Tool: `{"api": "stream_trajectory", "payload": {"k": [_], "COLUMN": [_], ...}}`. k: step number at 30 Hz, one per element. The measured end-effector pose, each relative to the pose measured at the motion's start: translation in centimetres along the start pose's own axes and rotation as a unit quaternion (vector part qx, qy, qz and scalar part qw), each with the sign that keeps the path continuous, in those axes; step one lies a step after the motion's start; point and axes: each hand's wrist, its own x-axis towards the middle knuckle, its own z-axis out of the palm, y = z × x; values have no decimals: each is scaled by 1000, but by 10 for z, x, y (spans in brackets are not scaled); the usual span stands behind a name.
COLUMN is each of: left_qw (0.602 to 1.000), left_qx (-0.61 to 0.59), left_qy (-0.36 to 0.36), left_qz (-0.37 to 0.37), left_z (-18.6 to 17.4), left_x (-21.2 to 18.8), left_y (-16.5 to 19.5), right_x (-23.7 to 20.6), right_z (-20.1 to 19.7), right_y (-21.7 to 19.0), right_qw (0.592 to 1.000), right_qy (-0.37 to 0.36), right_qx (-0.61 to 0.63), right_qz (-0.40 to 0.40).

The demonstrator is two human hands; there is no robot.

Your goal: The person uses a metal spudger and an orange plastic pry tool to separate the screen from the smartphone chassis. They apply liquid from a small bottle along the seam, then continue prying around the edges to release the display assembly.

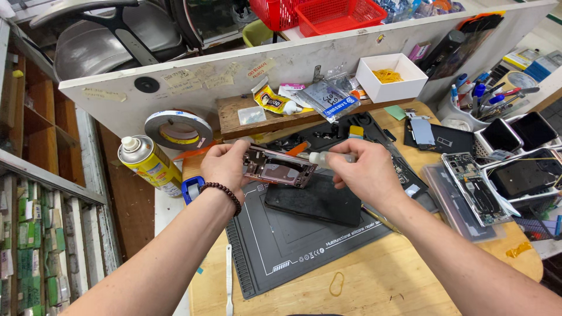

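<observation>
Left hand [225,165] grips phone frame [280,168] above grey mat [281,240]. Right hand [369,169] pinches small glue bottle [328,157], tip at frame. Black phone [316,202] lies on mat, below frame. Spray can [151,164] left of mat.

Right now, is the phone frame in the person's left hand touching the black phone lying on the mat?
Apart. The head view shows the left hand holding the phone frame raised above the black phone, which lies flat on the mat.
</observation>
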Motion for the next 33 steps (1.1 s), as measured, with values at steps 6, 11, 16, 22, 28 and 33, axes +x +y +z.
{"api": "stream_trajectory", "payload": {"k": [6,11,16,22,28,33], "left_qw": [1000,1000,999,999,999,999], "left_qx": [-16,4,-4,13,21,10], "left_qy": [-16,-14,-21,-22,-15,-18], "left_qz": [-19,-28,-32,-35,-34,-34], "left_z": [-8,-10,-8,-8,-7,-6], "left_x": [12,14,11,7,5,4], "left_y": [-6,-7,-3,1,2,2], "right_x": [16,22,26,30,32,32], "right_z": [12,16,18,17,18,17], "right_y": [1,4,2,-1,-1,0], "right_qw": [998,994,990,984,985,984], "right_qy": [-23,-45,-42,-47,-48,-49], "right_qx": [36,76,99,112,104,111], "right_qz": [34,64,96,127,128,132]}}
